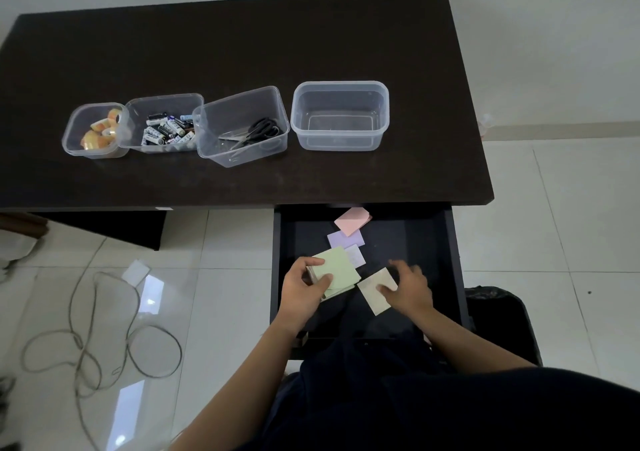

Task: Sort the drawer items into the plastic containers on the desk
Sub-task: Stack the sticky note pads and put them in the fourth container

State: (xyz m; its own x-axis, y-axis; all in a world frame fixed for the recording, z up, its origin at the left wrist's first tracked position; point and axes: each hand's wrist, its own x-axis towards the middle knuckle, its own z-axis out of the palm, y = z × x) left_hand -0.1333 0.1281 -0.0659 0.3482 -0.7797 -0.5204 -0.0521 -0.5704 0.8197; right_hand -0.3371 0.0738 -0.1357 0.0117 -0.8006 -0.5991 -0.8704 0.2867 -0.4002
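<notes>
The open dark drawer [429,242] below the desk edge holds sticky-note pads. My left hand [303,286] grips a stack of pads topped by a green pad [341,267]. My right hand [410,287] pinches a cream pad [374,289] lying beside it. A purple pad [341,239], a pale patterned pad [356,254] and a pink pad [352,220] lie further back in the drawer. On the desk stand four clear plastic containers: one with tape rolls [100,130], one with batteries [168,128], one with scissors [251,133], and an empty container [341,116] at the right.
The dark desk [242,52] spans the upper view. A loose cord [104,329] and a white card [136,272] lie on the tiled floor at the left. A black bag [502,322] sits right of the drawer.
</notes>
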